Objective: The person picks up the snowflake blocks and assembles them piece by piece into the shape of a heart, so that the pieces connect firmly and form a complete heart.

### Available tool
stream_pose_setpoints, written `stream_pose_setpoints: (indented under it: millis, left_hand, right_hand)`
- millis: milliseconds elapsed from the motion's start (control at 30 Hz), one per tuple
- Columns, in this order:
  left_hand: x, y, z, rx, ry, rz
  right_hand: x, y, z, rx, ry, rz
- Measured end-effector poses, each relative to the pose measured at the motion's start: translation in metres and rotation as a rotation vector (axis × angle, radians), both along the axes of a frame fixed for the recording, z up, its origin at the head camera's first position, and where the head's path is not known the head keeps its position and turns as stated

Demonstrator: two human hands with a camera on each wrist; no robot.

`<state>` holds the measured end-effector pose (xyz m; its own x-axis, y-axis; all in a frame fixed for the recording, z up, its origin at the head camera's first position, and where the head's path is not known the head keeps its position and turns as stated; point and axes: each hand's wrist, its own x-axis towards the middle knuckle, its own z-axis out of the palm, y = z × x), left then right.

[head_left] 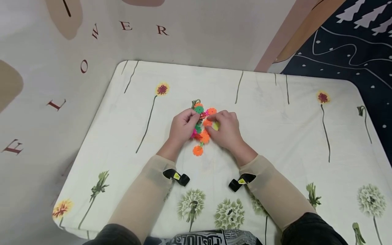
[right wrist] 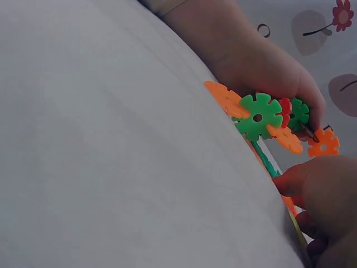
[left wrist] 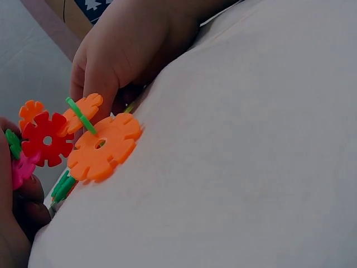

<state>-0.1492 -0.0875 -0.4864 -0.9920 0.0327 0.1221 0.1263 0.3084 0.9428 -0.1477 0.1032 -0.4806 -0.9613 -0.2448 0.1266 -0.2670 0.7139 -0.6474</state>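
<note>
Left hand [head_left: 183, 126]: fingers curled, gripping the left flank of a cluster [head_left: 203, 137] of notched plastic discs; some fingertips hidden from me. Right hand [head_left: 225, 129]: fingers bent, thumb and forefinger pinching an orange disc [head_left: 207, 122] at the cluster's right flank. Cluster itself lies low over the flower-printed desk [head_left: 275, 132], between both hands. Discs petal-edged, holed at centre, slotted together at angles: orange, green, red, pink. Yellow piece [head_left: 216, 126] at cluster's right side, by the right hand. Big orange end disc [head_left: 197, 150] juts from cluster's near end, a slim green disc [left wrist: 81, 116] slotted into its rim.
</note>
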Motion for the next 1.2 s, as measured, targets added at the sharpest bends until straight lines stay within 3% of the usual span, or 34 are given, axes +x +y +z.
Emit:
stream_pose_setpoints:
  millis: [167, 433, 600, 900, 1200]
  left_hand:
    - [0.0001, 0.0004, 0.0006, 0.009, -0.003, 0.012]
    - [-0.0008, 0.001, 0.0011, 0.017, 0.005, 0.02]
    - [-0.0014, 0.0014, 0.0016, 0.016, 0.014, 0.016]
    - [-0.001, 0.0013, 0.0043, 0.012, 0.034, 0.006]
    - [0.0003, -0.0003, 0.0011, 0.012, 0.033, -0.024]
  right_hand:
    - [-0.0007, 0.0003, -0.0023, -0.104, 0.012, 0.001]
    - [0.0023, -0.0011, -0.002, -0.514, -0.043, -0.159]
    - [0.003, -0.0007, 0.0015, -0.665, -0.067, -0.208]
    - [0.0008, 0.0002, 0.0011, -0.755, -0.056, -0.249]
    - [0.0031, -0.0006, -0.001, -0.741, -0.073, -0.216]
